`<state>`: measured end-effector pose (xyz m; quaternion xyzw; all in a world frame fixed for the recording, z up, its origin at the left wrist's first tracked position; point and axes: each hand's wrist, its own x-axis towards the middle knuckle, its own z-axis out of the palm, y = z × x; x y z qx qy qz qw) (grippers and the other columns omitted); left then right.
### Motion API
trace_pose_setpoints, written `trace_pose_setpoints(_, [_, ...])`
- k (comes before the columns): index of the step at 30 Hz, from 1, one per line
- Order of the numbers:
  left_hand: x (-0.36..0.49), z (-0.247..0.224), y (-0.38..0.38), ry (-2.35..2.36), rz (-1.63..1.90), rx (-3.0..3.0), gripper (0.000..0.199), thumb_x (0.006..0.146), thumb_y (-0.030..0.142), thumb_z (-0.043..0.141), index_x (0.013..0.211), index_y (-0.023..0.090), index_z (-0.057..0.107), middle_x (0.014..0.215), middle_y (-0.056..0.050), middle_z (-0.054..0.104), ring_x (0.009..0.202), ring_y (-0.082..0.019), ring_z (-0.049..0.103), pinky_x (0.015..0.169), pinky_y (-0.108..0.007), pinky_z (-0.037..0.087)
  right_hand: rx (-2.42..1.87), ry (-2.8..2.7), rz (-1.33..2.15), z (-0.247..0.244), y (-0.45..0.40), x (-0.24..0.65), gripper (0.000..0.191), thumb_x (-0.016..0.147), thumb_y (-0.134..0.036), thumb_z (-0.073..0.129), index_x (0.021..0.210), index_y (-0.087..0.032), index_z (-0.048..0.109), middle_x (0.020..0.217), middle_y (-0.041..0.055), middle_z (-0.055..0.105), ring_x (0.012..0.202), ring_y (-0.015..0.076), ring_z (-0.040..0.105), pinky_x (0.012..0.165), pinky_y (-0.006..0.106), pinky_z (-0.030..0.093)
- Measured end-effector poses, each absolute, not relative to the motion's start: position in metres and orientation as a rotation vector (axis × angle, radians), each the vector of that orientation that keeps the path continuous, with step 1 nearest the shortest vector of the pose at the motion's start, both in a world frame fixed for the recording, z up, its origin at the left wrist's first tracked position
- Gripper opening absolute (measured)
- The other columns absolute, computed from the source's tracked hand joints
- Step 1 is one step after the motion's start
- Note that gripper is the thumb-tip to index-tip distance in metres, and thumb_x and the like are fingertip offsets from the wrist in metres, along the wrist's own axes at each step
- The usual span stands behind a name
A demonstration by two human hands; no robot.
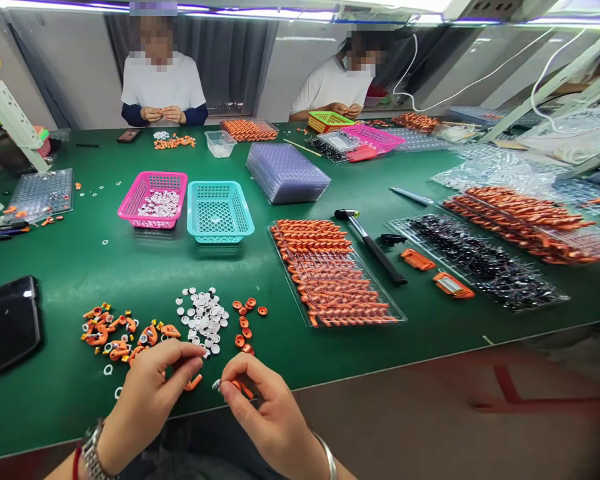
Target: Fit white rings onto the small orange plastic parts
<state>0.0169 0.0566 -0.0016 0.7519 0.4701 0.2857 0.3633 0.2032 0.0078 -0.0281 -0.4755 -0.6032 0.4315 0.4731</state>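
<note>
My left hand (150, 390) is closed, thumb and index fingertips drawn together at the near edge of a heap of white discs (207, 320). Whatever is between those fingertips, if anything, is too small to make out. A bit of orange plastic (194, 382) shows just below them. My right hand (267, 407) pinches a small orange plastic part (245, 389), with a silvery end (217, 385) sticking out toward my left hand. Beyond my left hand lies a pile of orange parts with yellow and white bits (123, 337). Several orange cups (243, 323) are scattered beside the discs.
A pink basket (153, 180) of white pieces stands beside a turquoise basket (220, 237). Rightward are a tray of orange parts (330, 280), a hammer (373, 247) and black parts (480, 260). A phone (13, 323) lies left. Two people (163, 87) work across the table.
</note>
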Motion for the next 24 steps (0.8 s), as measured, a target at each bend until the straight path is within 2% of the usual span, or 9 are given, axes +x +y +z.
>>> trace_pose_setpoints(6, [0.009,-0.010,0.032,1.165,0.842,1.783,0.024,0.080,0.015,0.068,0.097,0.030,0.077,0.090,0.004,0.079,0.080,-0.014,0.075,0.073,-0.016,0.057,-1.181,-1.423,1.156,-0.021,0.003,0.191,0.014,0.089,-0.026,0.051,0.078,-0.018,0.054,0.069,-0.0014,0.050,0.060,0.0118,0.045,0.054,0.024,0.037])
trace_pose_setpoints(14, [0.012,-0.008,0.022,1.132,0.984,1.793,0.029,0.074,0.007,0.070,0.092,0.029,0.079,0.082,0.004,0.079,0.069,-0.015,0.076,0.066,-0.014,0.059,-1.268,-1.502,1.154,-0.019,0.000,0.184,0.014,0.086,-0.026,0.051,0.074,-0.019,0.053,0.067,-0.0008,0.052,0.059,0.0124,0.047,0.056,0.024,0.038])
trace_pose_setpoints(24, [0.013,-0.007,0.020,1.155,1.027,1.750,0.030,0.071,0.006,0.072,0.091,0.027,0.079,0.080,0.005,0.079,0.067,-0.014,0.076,0.066,-0.011,0.059,-1.282,-1.501,1.182,-0.020,0.001,0.181,0.015,0.086,-0.026,0.050,0.074,-0.018,0.054,0.069,0.0008,0.055,0.061,0.0134,0.049,0.057,0.024,0.040])
